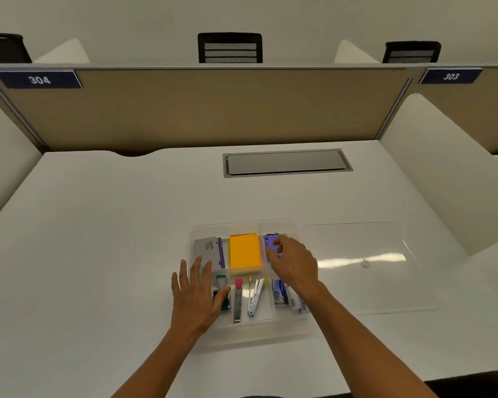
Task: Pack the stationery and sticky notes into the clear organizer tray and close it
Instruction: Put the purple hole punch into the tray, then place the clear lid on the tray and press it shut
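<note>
My right hand (292, 262) has its fingers (276, 249) pinched on a purple item (270, 245) in the far right compartment of the clear tray (242, 225). My left hand (197, 294) lies flat, fingers spread wide, holding nothing, over the tray's near left edge. The yellow sticky notes (245, 252) sit in the middle compartment, and the lid (365, 265) rests on the desk (98, 239) just right of the tray. If the purple item sits tilted, I judge the lid may not close.
</note>
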Demonstrator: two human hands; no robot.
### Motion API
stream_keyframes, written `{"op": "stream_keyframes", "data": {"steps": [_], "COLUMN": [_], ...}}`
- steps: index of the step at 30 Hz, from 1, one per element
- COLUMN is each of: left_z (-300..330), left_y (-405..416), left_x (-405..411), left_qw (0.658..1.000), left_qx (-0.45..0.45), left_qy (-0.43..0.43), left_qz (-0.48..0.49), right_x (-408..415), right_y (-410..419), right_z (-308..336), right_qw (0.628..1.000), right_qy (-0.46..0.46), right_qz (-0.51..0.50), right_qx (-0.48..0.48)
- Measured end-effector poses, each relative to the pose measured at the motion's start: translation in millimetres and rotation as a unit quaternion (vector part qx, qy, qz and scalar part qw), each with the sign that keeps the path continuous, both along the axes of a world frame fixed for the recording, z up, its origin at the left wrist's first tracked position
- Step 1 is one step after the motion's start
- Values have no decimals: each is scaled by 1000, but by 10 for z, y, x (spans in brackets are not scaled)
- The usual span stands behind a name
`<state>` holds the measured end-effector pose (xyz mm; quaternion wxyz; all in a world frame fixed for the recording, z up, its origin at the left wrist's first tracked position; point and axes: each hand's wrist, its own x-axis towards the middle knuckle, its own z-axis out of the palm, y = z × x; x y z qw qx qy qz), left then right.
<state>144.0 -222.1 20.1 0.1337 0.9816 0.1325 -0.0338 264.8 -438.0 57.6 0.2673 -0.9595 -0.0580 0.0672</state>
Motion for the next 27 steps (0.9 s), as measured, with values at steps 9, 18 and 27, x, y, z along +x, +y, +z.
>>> {"op": "stream_keyframes", "data": {"steps": [9, 18, 27], "left_z": [38, 331, 506], "left_y": [-1, -511, -1465], "left_x": [28, 395, 806], "left_qw": [996, 978, 963], "left_qx": [-75, -101, -117], "left_qy": [-38, -141, -84], "left_qz": [17, -111, -230], "right_x": [-349, -360, -249], "right_y": [-197, -594, -1339], "right_z": [-91, -148, -199], "right_qw": [978, 962, 959], "right_qy": [-13, -42, -42], "right_qz": [-57, -135, -198], "right_qx": [202, 235, 197]}}
